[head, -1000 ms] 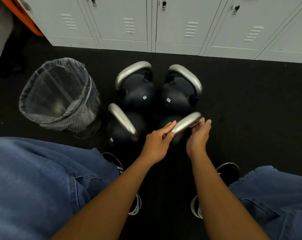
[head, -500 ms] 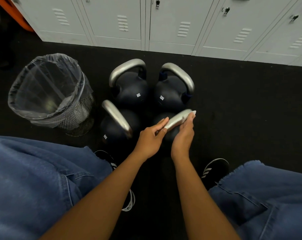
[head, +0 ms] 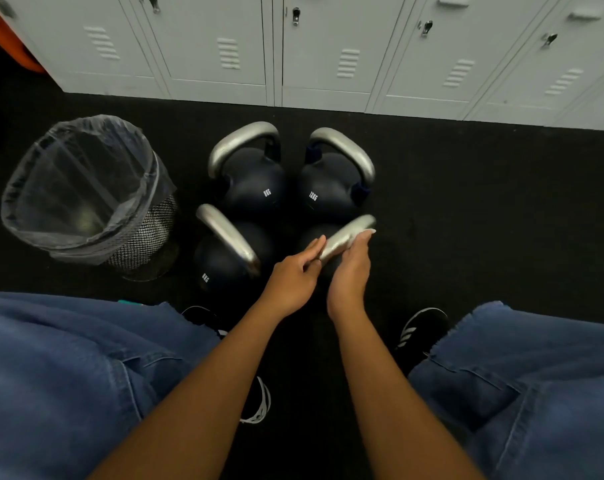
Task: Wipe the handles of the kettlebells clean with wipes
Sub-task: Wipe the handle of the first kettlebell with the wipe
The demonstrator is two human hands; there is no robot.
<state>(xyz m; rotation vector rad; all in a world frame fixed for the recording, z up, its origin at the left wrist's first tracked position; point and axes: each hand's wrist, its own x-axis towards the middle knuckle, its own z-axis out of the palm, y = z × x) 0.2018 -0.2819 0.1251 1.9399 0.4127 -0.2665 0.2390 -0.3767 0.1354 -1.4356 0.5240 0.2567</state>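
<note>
Four dark blue kettlebells with silver handles stand together on the black floor. My left hand (head: pixel 293 275) pinches the near end of the front right kettlebell's handle (head: pixel 345 235) between thumb and fingers. My right hand (head: pixel 350 268) lies along the right side of the same handle and holds a white wipe (head: pixel 371 231) against it. Only a tip of the wipe shows at my fingertips, and my right thumb is hidden. The front left kettlebell (head: pixel 221 268), back left kettlebell (head: pixel 255 181) and back right kettlebell (head: pixel 328 188) are untouched.
A mesh waste bin (head: pixel 86 195) lined with a clear bag stands left of the kettlebells. Grey lockers (head: pixel 328 57) run along the back. My knees in blue jeans (head: pixel 68 375) and dark shoes (head: pixel 421 330) frame the near side.
My right hand has slid down the handle towards my left hand, and its fingers now lie straighter along the handle. The left hand keeps its hold on the near end.
</note>
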